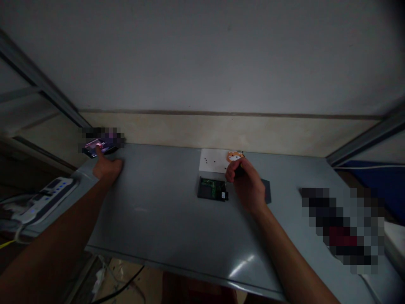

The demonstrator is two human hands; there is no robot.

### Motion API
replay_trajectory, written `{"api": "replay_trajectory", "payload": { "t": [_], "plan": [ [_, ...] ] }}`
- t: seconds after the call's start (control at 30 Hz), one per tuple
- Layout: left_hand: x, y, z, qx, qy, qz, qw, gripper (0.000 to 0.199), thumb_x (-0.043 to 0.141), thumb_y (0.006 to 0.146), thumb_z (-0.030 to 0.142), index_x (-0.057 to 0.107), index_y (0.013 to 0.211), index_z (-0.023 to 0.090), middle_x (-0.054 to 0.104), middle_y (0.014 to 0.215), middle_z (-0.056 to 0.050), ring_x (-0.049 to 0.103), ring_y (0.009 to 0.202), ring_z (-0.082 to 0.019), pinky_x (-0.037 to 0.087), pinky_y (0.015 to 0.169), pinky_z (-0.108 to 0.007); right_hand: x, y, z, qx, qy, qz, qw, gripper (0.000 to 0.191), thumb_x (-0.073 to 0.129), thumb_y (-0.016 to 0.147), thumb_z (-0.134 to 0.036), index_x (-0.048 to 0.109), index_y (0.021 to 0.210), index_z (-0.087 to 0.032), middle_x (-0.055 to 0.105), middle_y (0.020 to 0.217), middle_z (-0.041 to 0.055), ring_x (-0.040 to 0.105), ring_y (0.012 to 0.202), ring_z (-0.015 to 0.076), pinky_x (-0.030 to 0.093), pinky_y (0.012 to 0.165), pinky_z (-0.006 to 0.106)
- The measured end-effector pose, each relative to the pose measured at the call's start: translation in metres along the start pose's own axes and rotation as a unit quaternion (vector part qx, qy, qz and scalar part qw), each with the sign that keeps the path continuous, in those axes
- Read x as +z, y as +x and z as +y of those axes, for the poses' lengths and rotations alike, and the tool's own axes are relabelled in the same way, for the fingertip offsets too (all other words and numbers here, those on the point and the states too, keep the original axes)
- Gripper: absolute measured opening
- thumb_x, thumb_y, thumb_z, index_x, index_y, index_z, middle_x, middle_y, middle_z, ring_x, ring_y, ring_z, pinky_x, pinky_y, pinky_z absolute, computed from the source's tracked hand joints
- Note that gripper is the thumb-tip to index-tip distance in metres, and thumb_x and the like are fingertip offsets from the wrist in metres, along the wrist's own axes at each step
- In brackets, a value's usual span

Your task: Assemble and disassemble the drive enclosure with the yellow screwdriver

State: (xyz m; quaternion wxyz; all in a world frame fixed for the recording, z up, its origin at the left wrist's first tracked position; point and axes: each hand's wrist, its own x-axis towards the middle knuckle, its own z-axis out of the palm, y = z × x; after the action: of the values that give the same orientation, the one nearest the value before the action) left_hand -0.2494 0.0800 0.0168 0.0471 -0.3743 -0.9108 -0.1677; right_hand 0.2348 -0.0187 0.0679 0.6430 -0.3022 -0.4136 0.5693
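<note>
My left hand (106,169) reaches to the far left, its index finger stretched onto the lit screen of a phone (91,148). Fingers of my right hand (247,183) are closed around something dark that I cannot make out. Just left of that hand lies a dark, flat drive case (204,193) with a green circuit board (213,185) exposed. Behind it, small dark specks like screws dot a white sheet (209,166). An orange and white animal-face item (234,156) is at the sheet's right end. A flat grey plate (267,192) is partly hidden behind my right hand.
A white power strip (52,198) with cables runs along the left edge of the grey table (152,223). Pixelated items (338,228) are on the right side. A wall (177,128) borders the back, with metal frame posts at both sides.
</note>
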Motion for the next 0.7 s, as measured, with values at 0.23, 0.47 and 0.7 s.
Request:
{"api": "replay_trajectory", "payload": {
  "t": [0.23,0.47,0.7],
  "plan": [
    [-0.0016,-0.0013,0.0007,-0.013,-0.033,0.001,0.999,0.098,0.071,0.083,0.035,0.021,0.163,0.01,0.07,0.119,-0.027,0.07,0.111,-0.046,0.054,0.088,-0.055,0.0001,0.0,-0.0003,-0.001,-0.006,-0.004,1.0,0.034,0.059,0.096,-0.051,0.064,0.077,-0.023,0.052,0.066,0.0002,0.046,0.061,0.0152,0.036,0.062,0.033],
    [-0.0051,0.0042,-0.0019,-0.021,-0.035,-0.019,0.999,0.1,0.071,0.082,0.039,0.02,0.163,0.01,0.069,0.121,-0.028,0.068,0.114,-0.048,0.055,0.089,-0.057,0.0005,0.0002,-0.0005,-0.001,0.003,-0.006,1.0,0.034,0.059,0.096,-0.051,0.063,0.077,-0.023,0.051,0.065,-0.0003,0.045,0.06,0.0148,0.036,0.061,0.033],
    [-0.0049,0.0007,-0.0043,-0.011,-0.052,-0.002,0.999,0.093,0.072,0.081,0.038,0.027,0.159,0.014,0.07,0.12,-0.022,0.069,0.114,-0.044,0.055,0.092,-0.056,-0.0002,-0.0011,0.0001,0.0,0.005,-0.005,1.0,0.033,0.059,0.095,-0.051,0.063,0.078,-0.023,0.051,0.066,-0.0002,0.045,0.061,0.0151,0.035,0.061,0.033]
  ]
}}
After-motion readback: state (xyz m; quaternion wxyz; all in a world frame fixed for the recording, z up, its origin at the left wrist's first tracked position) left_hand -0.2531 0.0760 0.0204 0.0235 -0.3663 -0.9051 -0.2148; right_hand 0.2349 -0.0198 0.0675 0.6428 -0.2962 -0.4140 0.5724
